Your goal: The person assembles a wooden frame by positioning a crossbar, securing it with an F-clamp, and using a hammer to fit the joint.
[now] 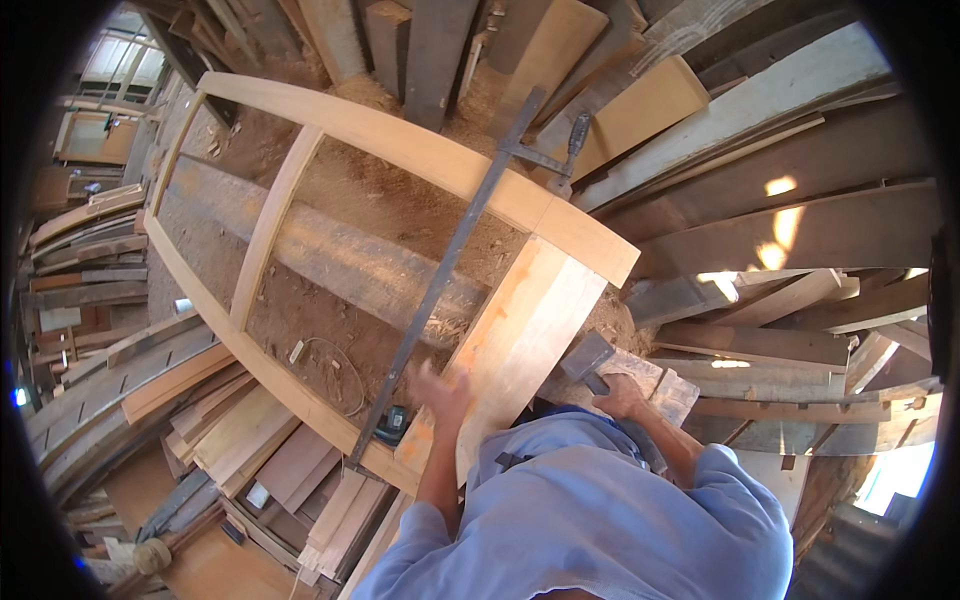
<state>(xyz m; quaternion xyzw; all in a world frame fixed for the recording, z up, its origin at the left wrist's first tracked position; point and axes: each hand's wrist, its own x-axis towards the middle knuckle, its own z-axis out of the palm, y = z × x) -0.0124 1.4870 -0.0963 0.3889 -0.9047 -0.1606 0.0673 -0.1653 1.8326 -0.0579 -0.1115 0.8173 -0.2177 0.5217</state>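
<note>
A pale wooden frame (400, 140), like a door frame, lies in front of me, with a crosspiece (275, 225) and a wide rail (545, 300) at my end. A long metal bar clamp (440, 285) spans the frame from side to side, its screw handle (577, 135) on the far side. My left hand (438, 392) is over the rail's inner edge near the clamp bar, fingers apart and holding nothing. In my right hand (622, 397) is the handle of a mallet with a dark, blocky head (588, 356), beside the rail's outer edge.
Beneath the frame lies a thick dusty beam (370, 265) on ground strewn with sawdust. A dark power tool (393, 424) and a looped cord (345, 375) sit inside the frame's near corner. Stacked boards (250, 420) crowd the left; long planks (780, 220) lean at right.
</note>
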